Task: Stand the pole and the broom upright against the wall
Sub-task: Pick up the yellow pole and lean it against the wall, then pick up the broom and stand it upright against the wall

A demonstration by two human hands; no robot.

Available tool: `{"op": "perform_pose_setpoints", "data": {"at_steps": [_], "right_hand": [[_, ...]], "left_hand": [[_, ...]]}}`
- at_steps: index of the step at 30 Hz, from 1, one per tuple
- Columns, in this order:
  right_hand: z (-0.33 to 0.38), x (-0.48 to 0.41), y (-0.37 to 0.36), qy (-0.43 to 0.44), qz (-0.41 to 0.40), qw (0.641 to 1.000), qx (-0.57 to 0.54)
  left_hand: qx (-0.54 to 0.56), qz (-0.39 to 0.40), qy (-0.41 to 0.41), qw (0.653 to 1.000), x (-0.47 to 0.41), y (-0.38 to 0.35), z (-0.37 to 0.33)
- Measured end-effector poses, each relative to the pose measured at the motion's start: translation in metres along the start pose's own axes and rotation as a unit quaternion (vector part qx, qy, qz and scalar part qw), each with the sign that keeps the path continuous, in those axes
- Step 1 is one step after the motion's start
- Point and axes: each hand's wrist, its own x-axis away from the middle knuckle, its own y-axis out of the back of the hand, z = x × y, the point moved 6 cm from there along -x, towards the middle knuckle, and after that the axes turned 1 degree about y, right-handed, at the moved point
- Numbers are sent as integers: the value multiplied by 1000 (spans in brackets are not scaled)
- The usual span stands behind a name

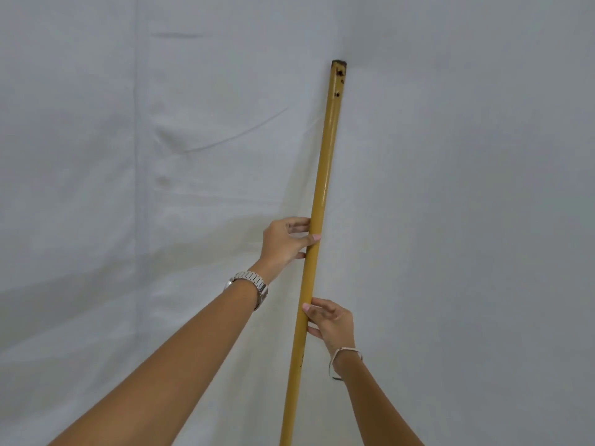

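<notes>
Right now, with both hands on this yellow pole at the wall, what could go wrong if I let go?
The pole leans slightly, only its top end touching the wall; it may slide sideways when released. Its foot is out of view, so footing is unknown. The left hand and right hand hold loosely; release one at a time.

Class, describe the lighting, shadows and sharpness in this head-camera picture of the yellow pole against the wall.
Head view: soft, even light on the white wall; faint shadows left of the yellow pole and under the left hand; mild sheen along the pole; right hand reasonably sharp; wide-angle lens makes the forearms loom large.
</notes>
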Motion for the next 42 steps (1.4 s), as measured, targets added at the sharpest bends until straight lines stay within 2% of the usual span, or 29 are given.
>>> {"op": "perform_pose_setpoints", "data": {"at_steps": [4,7,13,17,20,25,26,29,34,39,42], "right_hand": [[-3,-15,3,23,-34,988,146],[-4,-15,5,15,-46,977,206],[-2,-11,10,15,-53,962,267],[7,3,15,33,-70,949,305],[28,13,24,104,-117,918,363],[81,22,37,237,-165,834,471],[91,22,38,257,-174,815,490],[121,34,45,305,-222,752,541],[153,66,75,321,-266,702,578],[181,101,116,313,-294,663,613],[202,128,152,313,-320,645,619]], "left_hand": [[-6,-17,3,1000,-9,2,14],[-16,-24,7,1000,-9,5,23],[-46,-73,0,996,-4,17,34],[-145,-137,-39,979,9,32,40],[-301,-135,-134,935,28,25,27],[-492,-88,-270,823,57,-20,6],[-515,-86,-289,803,58,-27,1],[-535,-81,-318,779,68,-49,-15],[-523,-65,-333,782,95,-77,-42],[-491,-125,-287,813,112,-79,-75],[-482,-122,-285,820,127,-98,-95]]}}
